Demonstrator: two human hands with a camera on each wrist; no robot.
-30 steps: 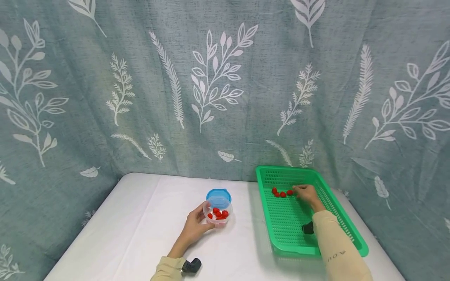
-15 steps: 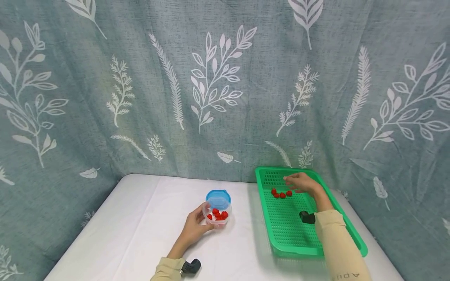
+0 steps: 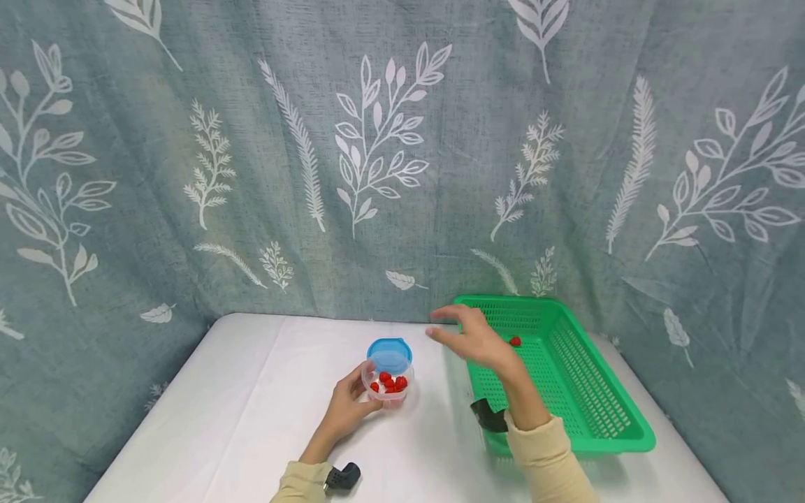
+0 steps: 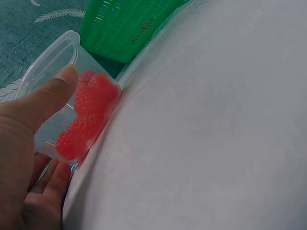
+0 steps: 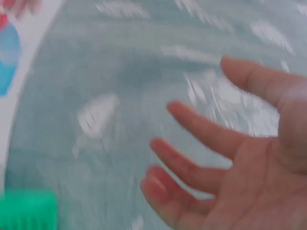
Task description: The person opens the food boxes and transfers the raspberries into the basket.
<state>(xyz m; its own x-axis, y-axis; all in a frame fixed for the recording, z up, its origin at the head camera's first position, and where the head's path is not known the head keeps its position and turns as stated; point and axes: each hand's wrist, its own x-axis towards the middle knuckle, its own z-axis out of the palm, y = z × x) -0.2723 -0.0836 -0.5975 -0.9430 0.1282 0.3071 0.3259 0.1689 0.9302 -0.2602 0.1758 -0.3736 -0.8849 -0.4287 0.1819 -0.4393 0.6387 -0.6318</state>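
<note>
My left hand [image 3: 342, 413] grips a clear plastic tub [image 4: 48, 60] from its left side, the thumb [image 4: 55, 93] on the near wall and fingers on the other. Several raspberries [image 4: 93, 108] lie at the bottom of the tub, which stands on the white table. My right hand [image 3: 473, 340] hovers over the left edge of the green basket [image 3: 585, 381]. In the right wrist view its fingers [image 5: 206, 132] are spread, with nothing between them. One raspberry [image 3: 515, 341] shows in the basket. My right hand and wrist cover the area where others lay.
A blue lid [image 3: 389, 344] lies right behind the tub, partly seen through it. The basket stands at the right of the white table [image 3: 251, 398]. Patterned teal curtains [image 3: 264, 175] hang behind and at both sides.
My right hand has risen from the raspberries in the basket and moved left to the basket's left edge, fingers spreading. My left hand and the tub have stayed in place.
</note>
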